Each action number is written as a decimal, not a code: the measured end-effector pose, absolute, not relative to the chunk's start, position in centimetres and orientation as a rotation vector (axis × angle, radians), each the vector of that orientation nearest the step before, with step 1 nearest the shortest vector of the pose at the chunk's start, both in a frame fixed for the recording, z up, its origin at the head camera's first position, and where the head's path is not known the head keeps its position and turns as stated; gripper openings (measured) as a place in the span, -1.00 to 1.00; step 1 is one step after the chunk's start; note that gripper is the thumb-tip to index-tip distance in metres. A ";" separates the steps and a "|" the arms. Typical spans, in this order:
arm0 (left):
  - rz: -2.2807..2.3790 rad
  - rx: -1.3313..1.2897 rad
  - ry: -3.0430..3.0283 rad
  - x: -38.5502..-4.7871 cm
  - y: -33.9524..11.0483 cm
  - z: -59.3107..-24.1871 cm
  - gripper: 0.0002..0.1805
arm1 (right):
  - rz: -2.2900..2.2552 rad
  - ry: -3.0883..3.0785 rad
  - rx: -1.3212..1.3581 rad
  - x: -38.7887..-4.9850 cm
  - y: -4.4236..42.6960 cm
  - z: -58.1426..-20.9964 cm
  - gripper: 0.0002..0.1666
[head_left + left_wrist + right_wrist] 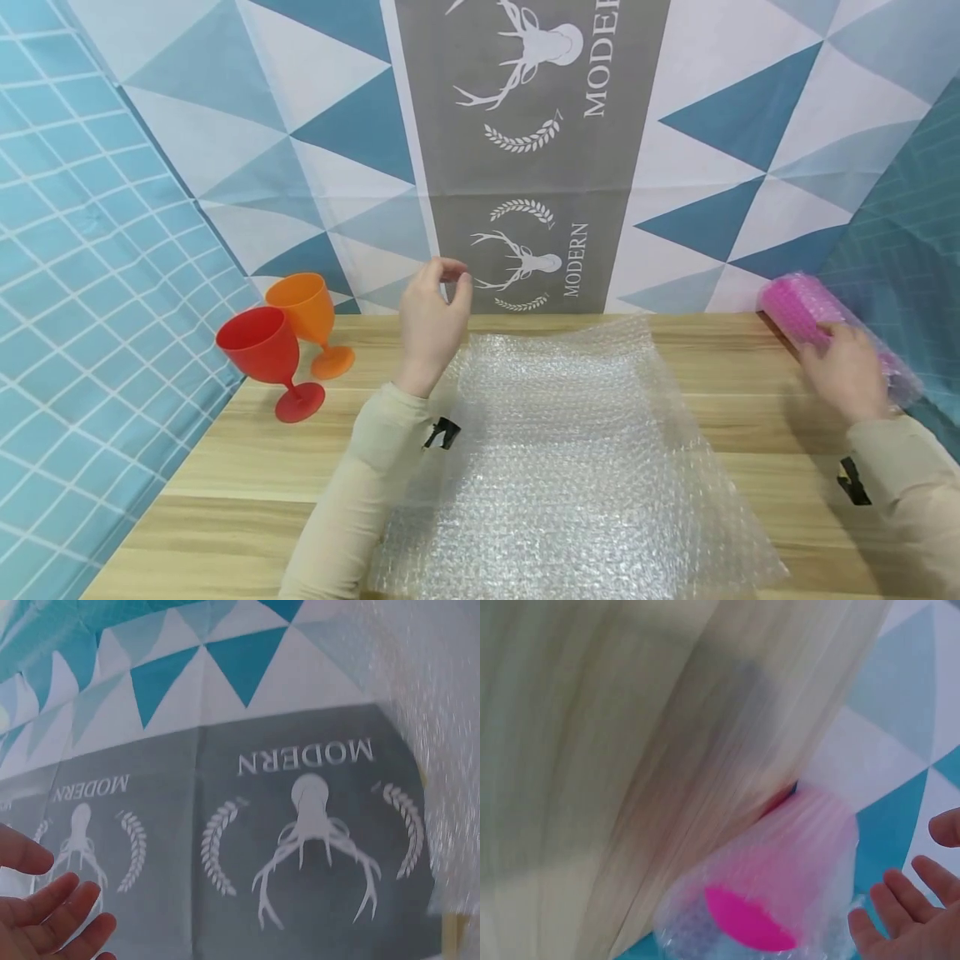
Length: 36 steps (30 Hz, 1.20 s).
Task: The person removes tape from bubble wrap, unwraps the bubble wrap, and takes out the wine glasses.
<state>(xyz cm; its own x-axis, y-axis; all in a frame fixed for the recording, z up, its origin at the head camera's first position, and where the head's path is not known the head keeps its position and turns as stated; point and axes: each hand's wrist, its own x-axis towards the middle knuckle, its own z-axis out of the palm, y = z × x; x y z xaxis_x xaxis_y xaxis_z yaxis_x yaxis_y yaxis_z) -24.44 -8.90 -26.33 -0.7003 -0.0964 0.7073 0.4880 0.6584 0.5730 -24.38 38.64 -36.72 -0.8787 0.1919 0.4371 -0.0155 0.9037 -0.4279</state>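
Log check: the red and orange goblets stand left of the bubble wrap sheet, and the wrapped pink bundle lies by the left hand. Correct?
Wrong hand: the head view shows the wrapped pink bundle by the right hand. The red goblet and orange goblet are as stated.

I observe a wood-grain surface (225, 517). Near its far left corner, a red goblet (258, 346) stands upright; an orange goblet (305, 307) stands just behind it, closer to the far edge. A patterned backdrop (720, 142) hangs along the far edge: blue and white triangles flank a grey panel (450, 175) printed with white stag heads, leaf sprigs and MODERN lettering. Light-blue gridded cloth (75, 308) borders the left edge; teal cloth (900, 258) hangs by the far right corner.
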 end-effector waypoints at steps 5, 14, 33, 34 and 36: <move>-1.049 -0.305 -2.178 -24.5 -7.5 -26.7 -0.83 | 0.564 -2.573 -0.224 -24.4 39.9 -36.5 -0.43; -1.049 -0.346 -2.183 -24.6 -5.7 -27.5 -0.85 | 0.506 -2.676 -0.471 -24.6 41.2 -36.9 -0.30; -1.420 -0.244 -2.297 -25.6 -3.8 -29.4 -0.83 | 0.621 -2.706 -0.687 -25.1 42.4 -36.9 -0.19; -1.478 -0.238 -2.304 -25.7 -3.7 -29.5 -0.83 | 0.627 -2.701 -0.691 -25.1 42.4 -36.9 -0.19; -1.591 -0.222 -2.312 -25.9 -3.7 -29.8 -0.83 | 0.644 -2.712 -0.706 -25.1 42.2 -36.8 -0.18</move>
<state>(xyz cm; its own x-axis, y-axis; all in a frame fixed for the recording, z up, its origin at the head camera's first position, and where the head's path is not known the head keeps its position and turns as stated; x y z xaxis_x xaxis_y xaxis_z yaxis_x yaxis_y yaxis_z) -25.87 -3.67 -29.75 -0.9353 -0.0547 0.3496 0.3070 0.3658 0.8786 -25.11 42.25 -36.80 -0.8462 0.5140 0.1405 0.3960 0.7830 -0.4797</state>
